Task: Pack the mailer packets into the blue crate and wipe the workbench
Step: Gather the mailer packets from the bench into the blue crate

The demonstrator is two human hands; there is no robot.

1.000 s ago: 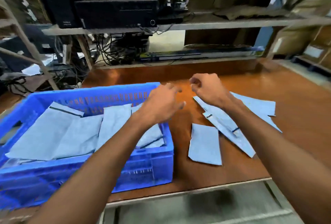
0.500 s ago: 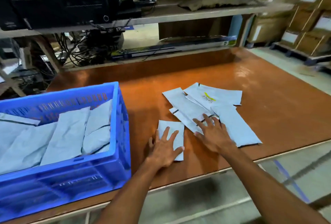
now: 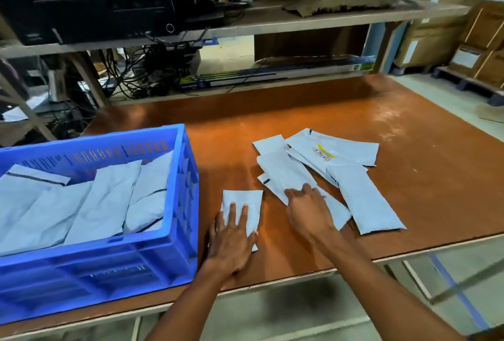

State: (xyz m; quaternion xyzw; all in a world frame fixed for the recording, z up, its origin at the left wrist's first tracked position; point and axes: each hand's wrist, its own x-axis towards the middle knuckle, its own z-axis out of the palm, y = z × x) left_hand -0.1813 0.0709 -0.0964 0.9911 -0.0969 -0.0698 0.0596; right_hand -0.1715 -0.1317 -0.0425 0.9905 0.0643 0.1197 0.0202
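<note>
A warehouse packing station: metal shelving (image 3: 272,24), stacked cardboard boxes (image 3: 433,40) on pallets, and a workbench (image 3: 354,111).

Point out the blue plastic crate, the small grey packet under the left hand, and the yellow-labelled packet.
Blue plastic crate (image 3: 95,267): head view, front wall.
Small grey mailer packet (image 3: 242,196): head view, bare far end.
Grey mailer packet with yellow label (image 3: 354,152): head view, plain area right of label.
</note>
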